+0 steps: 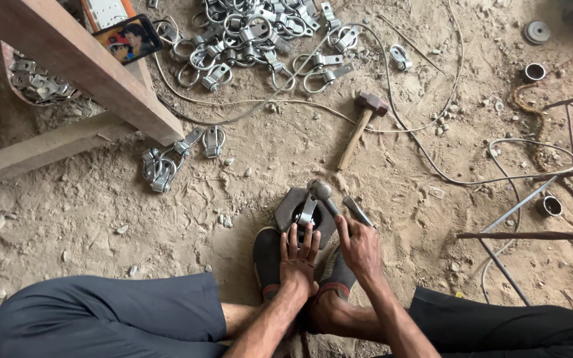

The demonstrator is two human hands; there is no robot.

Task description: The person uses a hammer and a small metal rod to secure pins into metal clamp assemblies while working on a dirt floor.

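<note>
Left hand (300, 255) lay flat-fingered, pinning a metal clamp (308, 212) over the hexagonal block's (286, 207) hole, steadying it; right hand (359, 246) gripped a small hammer (323, 192) poised above.

A wooden beam (81, 63) hides part of the phone (127, 38); the clamp pile (260, 33) runs off the top edge.

A wooden-handled hammer (364, 123) lies mid-frame; a heap of metal clamps (260, 40) upper centre; a phone (127, 38) upper left.
</note>
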